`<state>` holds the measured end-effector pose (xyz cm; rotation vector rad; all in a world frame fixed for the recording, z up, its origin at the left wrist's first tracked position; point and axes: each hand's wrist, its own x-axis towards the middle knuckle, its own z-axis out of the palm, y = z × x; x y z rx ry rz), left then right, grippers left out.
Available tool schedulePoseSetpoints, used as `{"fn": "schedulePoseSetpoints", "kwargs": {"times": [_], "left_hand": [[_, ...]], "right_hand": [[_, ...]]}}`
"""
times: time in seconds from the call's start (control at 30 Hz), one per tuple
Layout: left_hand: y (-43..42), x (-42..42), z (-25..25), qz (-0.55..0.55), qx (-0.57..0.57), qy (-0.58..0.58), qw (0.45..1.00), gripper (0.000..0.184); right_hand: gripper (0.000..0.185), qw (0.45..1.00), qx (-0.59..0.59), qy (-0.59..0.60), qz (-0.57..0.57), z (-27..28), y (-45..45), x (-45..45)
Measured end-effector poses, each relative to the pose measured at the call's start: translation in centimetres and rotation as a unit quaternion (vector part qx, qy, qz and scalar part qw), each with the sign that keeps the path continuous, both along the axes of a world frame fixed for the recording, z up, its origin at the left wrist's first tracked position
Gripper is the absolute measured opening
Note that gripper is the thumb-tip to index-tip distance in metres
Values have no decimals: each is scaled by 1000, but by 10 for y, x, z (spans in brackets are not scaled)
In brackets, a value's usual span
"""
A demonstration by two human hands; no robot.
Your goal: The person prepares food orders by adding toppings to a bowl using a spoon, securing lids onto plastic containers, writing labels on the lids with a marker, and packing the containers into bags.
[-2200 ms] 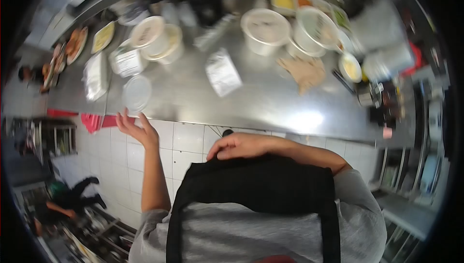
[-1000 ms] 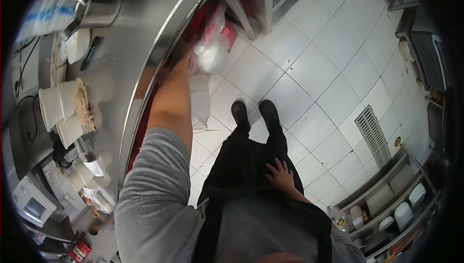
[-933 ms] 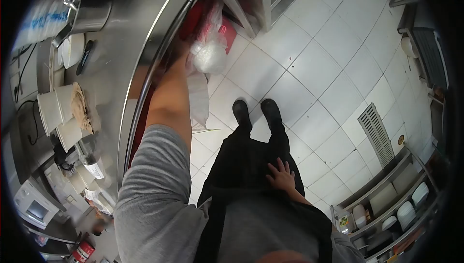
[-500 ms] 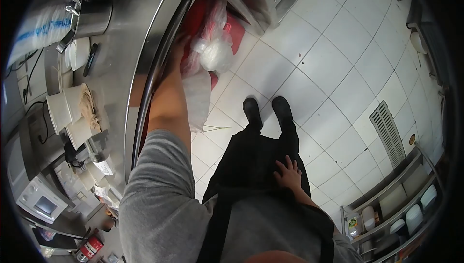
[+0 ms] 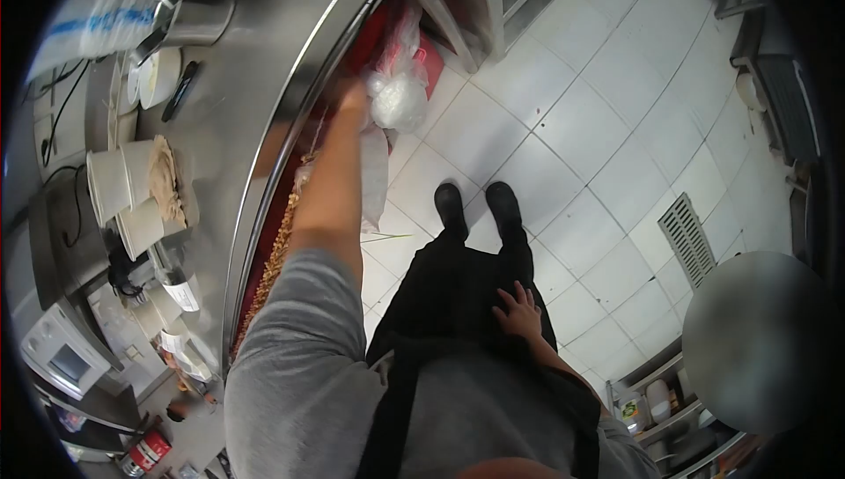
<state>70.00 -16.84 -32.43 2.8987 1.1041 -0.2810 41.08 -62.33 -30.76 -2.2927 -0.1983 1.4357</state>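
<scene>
My left arm reaches down beside the steel counter. My left hand [image 5: 349,96] is smeared by motion next to a knotted clear plastic bag [image 5: 400,102] with whitish contents; its fingers cannot be made out. Under the counter edge, a red container [image 5: 257,292] holds a band of small golden-brown pieces [image 5: 283,246], partly hidden by my forearm. A pale plastic sheet or bag [image 5: 374,180] hangs beside the forearm. My right hand [image 5: 519,310] rests on the dark apron over my thigh, fingers spread, holding nothing.
On the steel counter [image 5: 229,109] are a black marker [image 5: 180,92], stacked white tubs [image 5: 110,187], a crumpled brown cloth or paper [image 5: 165,181] and a metal pot [image 5: 204,17]. A floor drain [image 5: 687,239] and a blurred grey round shape [image 5: 748,342] lie to the right.
My left hand and forearm have come out to the right from the counter edge, uncovering the golden-brown pieces. A grey round shape has appeared at lower right. My right hand stays on my thigh.
</scene>
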Motion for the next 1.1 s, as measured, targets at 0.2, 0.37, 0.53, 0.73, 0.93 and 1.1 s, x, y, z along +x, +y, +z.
{"fn": "schedulePoseSetpoints", "kwargs": {"times": [0.2,0.37,0.53,0.73,0.93,1.1], "left_hand": [[-230,-154,101,-533,-258,-169,788,7],[-241,-240,127,-659,-367,-161,637,17],[-197,-239,205,-308,-531,-38,789,19],[-176,-314,259,212,-669,-431,567,52],[-224,-486,131,367,-325,-316,812,27],[-309,-677,46,585,-106,-217,774,24]], "right_hand": [[60,855,236,157,-435,-34,-15,38],[42,594,455,312,-586,82,19,191],[31,839,501,94,-191,178,102,249],[54,731,377,-398,406,236,196,130],[62,674,263,-78,686,111,184,19],[54,609,49,-7,792,22,187,-21]]}}
